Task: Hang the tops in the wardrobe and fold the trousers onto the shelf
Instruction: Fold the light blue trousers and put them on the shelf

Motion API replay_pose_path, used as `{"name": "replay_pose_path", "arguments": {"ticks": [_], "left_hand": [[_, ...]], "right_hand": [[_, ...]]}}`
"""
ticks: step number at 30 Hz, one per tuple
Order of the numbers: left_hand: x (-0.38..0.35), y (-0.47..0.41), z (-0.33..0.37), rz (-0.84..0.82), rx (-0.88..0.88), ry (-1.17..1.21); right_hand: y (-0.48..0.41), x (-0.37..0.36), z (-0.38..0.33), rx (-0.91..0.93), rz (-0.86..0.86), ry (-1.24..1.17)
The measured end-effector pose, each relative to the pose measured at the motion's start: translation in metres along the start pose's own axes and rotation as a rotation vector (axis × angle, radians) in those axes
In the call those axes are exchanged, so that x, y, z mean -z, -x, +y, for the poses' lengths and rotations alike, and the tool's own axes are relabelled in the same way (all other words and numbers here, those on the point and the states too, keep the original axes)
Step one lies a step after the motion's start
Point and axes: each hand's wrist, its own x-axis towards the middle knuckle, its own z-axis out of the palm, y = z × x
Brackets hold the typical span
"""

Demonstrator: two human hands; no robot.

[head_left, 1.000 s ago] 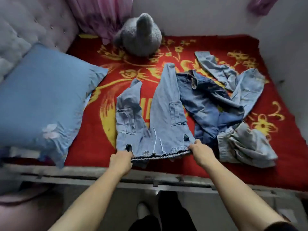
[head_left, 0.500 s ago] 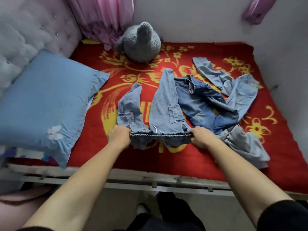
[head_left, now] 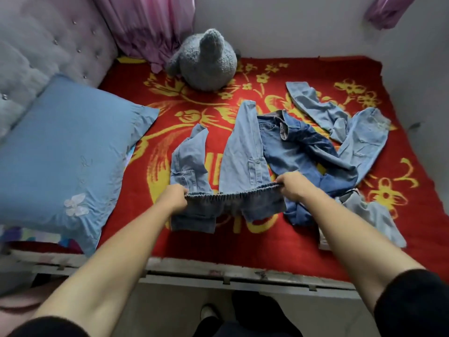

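Note:
Light blue jeans with an elastic waistband lie on the red bed cover, legs pointing away from me. My left hand grips the left end of the waistband and my right hand grips the right end, holding it lifted above the bed so the waist part hangs folded back toward me. A darker blue pair of jeans lies just right of it. Another pale pair sprawls further right, with a crumpled light denim piece near the bed's front right.
The red and yellow flowered blanket covers the bed. A blue pillow lies at the left by a grey padded headboard. A grey plush toy sits at the back by pink curtains. The bed's frame edge runs below my arms.
Both hands have lifted the waistband from the bed's front edge and carried it away from me over the legs, so the upper part of the jeans now hangs doubled back.

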Motion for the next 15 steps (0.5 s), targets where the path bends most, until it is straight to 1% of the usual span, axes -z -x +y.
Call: {"name": "replay_pose_path", "arguments": {"ticks": [2, 4, 7, 9, 12, 13, 15], "left_hand": [[0.063, -0.026, 0.011, 0.229, -0.010, 0.123], [0.141, -0.040, 0.029, 0.460, -0.047, 0.197], [0.270, -0.042, 0.058, 0.777, -0.124, 0.250], [0.355, -0.031, 0.074, 0.957, -0.191, 0.303], [0.457, 0.012, 0.094, 1.177, -0.278, 0.285], [0.479, 0.031, 0.102, 1.227, -0.321, 0.281], [0.505, 0.064, 0.115, 1.292, -0.394, 0.255]], "right_hand": [[-0.028, 0.063, -0.006, 0.021, 0.173, -0.062], [-0.049, 0.141, -0.016, 0.058, 0.362, -0.093], [-0.065, 0.272, -0.031, 0.082, 0.697, -0.128], [-0.058, 0.355, -0.042, 0.085, 0.878, -0.174], [-0.021, 0.457, -0.056, 0.134, 1.147, -0.213], [-0.005, 0.481, -0.060, 0.157, 1.221, -0.218], [0.025, 0.508, -0.065, 0.186, 1.313, -0.209]]}}
